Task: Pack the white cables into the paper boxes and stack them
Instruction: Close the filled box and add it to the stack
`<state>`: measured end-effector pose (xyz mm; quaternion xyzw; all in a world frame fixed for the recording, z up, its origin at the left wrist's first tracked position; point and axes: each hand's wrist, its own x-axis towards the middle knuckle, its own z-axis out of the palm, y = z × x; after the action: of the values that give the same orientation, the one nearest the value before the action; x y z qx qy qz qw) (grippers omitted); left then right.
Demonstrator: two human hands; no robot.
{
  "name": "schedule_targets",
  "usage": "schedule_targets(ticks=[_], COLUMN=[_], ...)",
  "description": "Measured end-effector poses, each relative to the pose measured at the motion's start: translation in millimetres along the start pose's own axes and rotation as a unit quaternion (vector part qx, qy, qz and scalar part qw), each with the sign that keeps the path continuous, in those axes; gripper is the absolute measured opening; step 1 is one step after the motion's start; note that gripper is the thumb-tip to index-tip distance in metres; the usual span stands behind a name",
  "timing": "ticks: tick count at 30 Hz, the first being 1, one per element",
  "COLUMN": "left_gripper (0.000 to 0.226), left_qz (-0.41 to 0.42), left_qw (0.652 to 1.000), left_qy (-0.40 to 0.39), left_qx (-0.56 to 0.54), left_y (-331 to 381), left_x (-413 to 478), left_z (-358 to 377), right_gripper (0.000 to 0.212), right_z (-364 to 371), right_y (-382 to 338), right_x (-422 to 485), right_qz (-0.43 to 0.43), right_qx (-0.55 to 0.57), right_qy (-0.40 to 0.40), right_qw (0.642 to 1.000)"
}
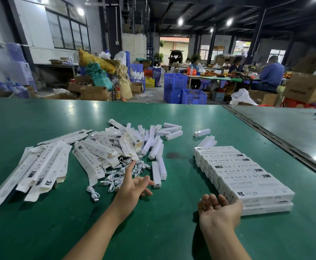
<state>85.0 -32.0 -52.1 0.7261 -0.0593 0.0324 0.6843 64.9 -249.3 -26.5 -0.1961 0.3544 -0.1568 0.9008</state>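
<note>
A person's two bare forearms reach out over a green table (162,233). The left hand (134,184) is spread open, fingers straight and fanned, holding nothing. Its forefinger points into a loose tangle of white cables (114,177), which lies under and just beyond the fingertips; whether the fingertip touches a cable cannot be told. One coiled cable (93,194) lies alone, just to the left of that hand's wrist.

Beyond and to the left of the left fingers spreads a heap of flat paper boxes (46,166), unfolded and printed with small black marks. Beyond and to the right of those fingers lie scattered short white sticks (156,147); two of them lie just off the little finger.

The right hand (219,209) is turned palm up, fingers loosely curled and relaxed, gripping nothing. The outermost fingers rest against the near corner of a stack of packed boxes (247,177), a neat two-layer row running away from the fingertips toward the right.
</note>
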Motion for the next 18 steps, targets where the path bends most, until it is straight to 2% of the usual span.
schedule_targets(ticks=[3, 6, 9, 11, 13, 15, 16, 18], left_gripper=[0.059, 0.029, 0.014, 0.015, 0.033, 0.051, 0.055, 0.061], left_qz=[0.005, 0.035, 0.086, 0.102, 0.053, -0.038, -0.082, -0.162], left_qw=[1.000, 0.994, 0.965, 0.920, 0.852, 0.808, 0.802, 0.820], left_qy=[0.017, 0.080, 0.152, 0.170, 0.173, 0.199, 0.216, 0.240], left_qx=[0.006, 0.058, 0.197, 0.338, 0.492, 0.554, 0.550, 0.494], left_y=[-0.3, -2.1, 1.2, 5.0, 8.8, 12.7, 14.3, 15.6], left_x=[0.1, 5.7, 22.5, 39.0, 55.8, 68.0, 71.8, 76.7], left_z=[-0.5, -1.1, -11.0, -27.9, -50.3, -73.0, -83.4, -98.9], right_gripper=[0.046, 0.049, 0.050, 0.050, 0.049, 0.048, 0.047, 0.047], right_z=[-0.5, -0.6, 0.1, 0.4, 0.9, 2.2, 2.7, 2.4], right_y=[-0.2, 3.2, 6.7, 7.7, 8.4, 8.8, 9.5, 9.5], right_x=[1.0, 0.1, -1.0, -1.3, -2.0, -4.2, -5.0, -5.2], right_qz=[-0.001, -0.007, -0.016, -0.025, -0.030, -0.031, -0.032, -0.039], right_qx=[0.004, -0.005, -0.028, -0.040, -0.049, -0.056, -0.058, -0.061], right_qy=[0.001, -0.002, -0.008, -0.008, -0.006, -0.009, -0.010, -0.011], right_qw=[1.000, 1.000, 0.999, 0.999, 0.998, 0.998, 0.998, 0.997])
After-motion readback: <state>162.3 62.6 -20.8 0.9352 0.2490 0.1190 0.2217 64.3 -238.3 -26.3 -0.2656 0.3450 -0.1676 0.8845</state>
